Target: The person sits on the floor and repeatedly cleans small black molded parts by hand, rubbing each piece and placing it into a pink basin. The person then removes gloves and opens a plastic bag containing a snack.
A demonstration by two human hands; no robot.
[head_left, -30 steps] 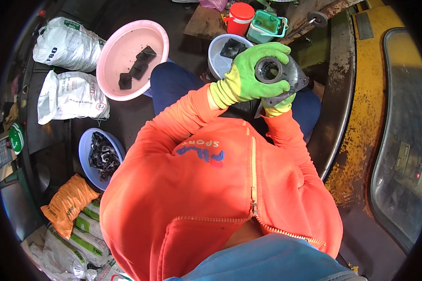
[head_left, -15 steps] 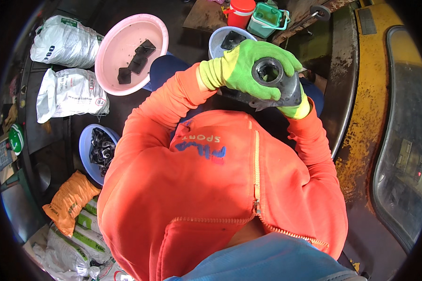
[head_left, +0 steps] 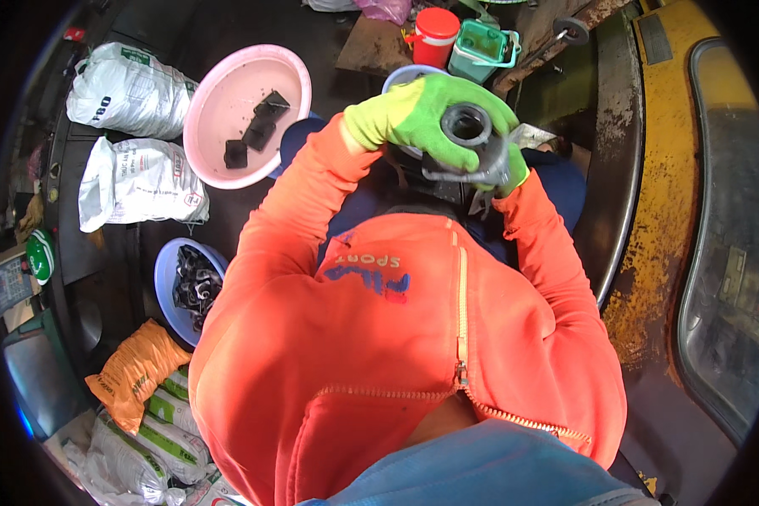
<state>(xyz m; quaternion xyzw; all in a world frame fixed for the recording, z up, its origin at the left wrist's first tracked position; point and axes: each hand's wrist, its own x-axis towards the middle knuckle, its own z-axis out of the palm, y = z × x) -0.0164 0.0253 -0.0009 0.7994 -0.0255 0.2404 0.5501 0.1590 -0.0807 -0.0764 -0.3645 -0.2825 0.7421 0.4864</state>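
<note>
Up front, both gloved hands clasp a grey metal fitting.

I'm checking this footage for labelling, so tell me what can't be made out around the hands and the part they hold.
Head view only:
- Right hand: mostly hidden behind the grey metal part and the left hand; its grip cannot be told.
- Underside of the part: covered by the gloves.
- Blue bowl beyond the hands: contents hidden by the left hand.
- Dark pieces in the pink basin: too small to identify.
- Lap and legs: blocked by the orange jacket.
</note>
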